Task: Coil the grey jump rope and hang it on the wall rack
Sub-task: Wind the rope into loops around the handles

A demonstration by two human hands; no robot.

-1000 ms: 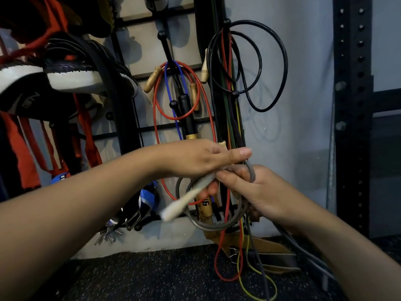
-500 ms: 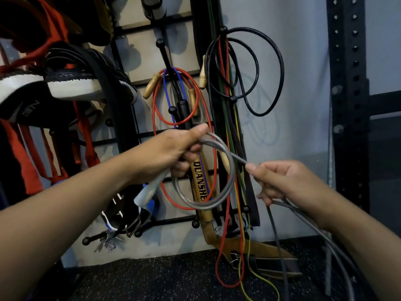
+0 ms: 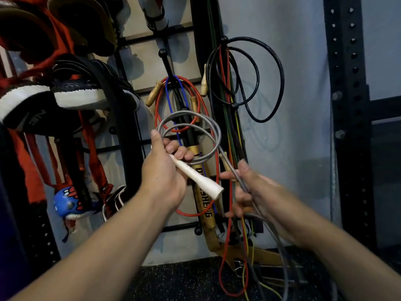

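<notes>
- My left hand (image 3: 161, 170) has its fingers curled round the white handle (image 3: 196, 177) and two loops of the grey rope (image 3: 213, 129), held up in front of the wall rack (image 3: 165, 59).
- My right hand (image 3: 255, 192) pinches the loose run of rope, which trails toward the floor.
- The rope looks light, springy and smooth; I'd grip where the loops cross.
- No containers here; the rack's hooks already carry a red rope (image 3: 157, 109) and a black rope (image 3: 280, 83).

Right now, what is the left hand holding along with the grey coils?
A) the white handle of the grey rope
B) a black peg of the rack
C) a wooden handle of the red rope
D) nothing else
A: the left hand grips the white handle together with the grey jump rope loops, while the right hand holds the trailing rope.
</notes>
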